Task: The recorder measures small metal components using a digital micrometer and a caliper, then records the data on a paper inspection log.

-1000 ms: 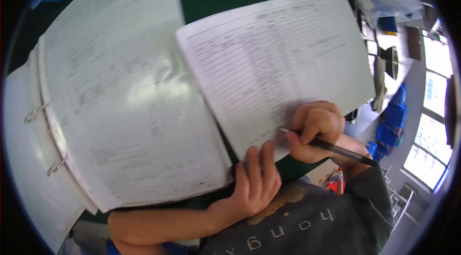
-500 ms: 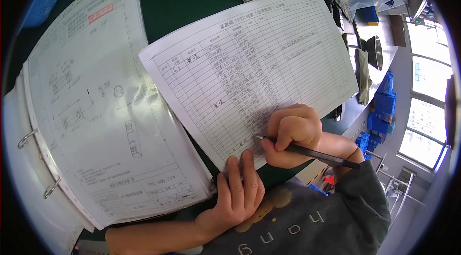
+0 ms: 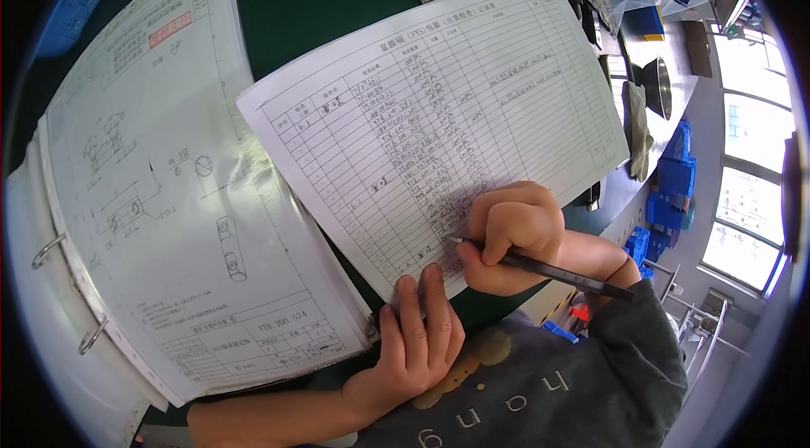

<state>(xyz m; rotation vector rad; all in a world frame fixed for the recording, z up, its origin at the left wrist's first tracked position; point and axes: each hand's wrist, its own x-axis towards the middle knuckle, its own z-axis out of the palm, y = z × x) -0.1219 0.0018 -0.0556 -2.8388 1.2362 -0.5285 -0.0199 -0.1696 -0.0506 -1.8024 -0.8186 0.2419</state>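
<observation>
Across the upper middle of the frame we see the dark green surface [image 3: 312, 9]. Filling the left of the frame, the ring binder [image 3: 177, 153] lies open at a page of line drawings. Just beside it, from centre to right of centre, lies the ruled sheet [image 3: 498, 68], several of its columns carrying handwriting. Both sit further left in the frame than a second ago, and the blur is gone, so rows and strokes are easier to follow. At lower centre our left hand [image 3: 418, 342] rests its fingers on the sheet's bottom edge, grasping nothing. To its right, our right hand [image 3: 516, 237] has its grip closed around the black pen [image 3: 565, 274]. The pen's tip is at the lower rows, almost where it was half a second ago; we judge that an entry there is under way.
</observation>
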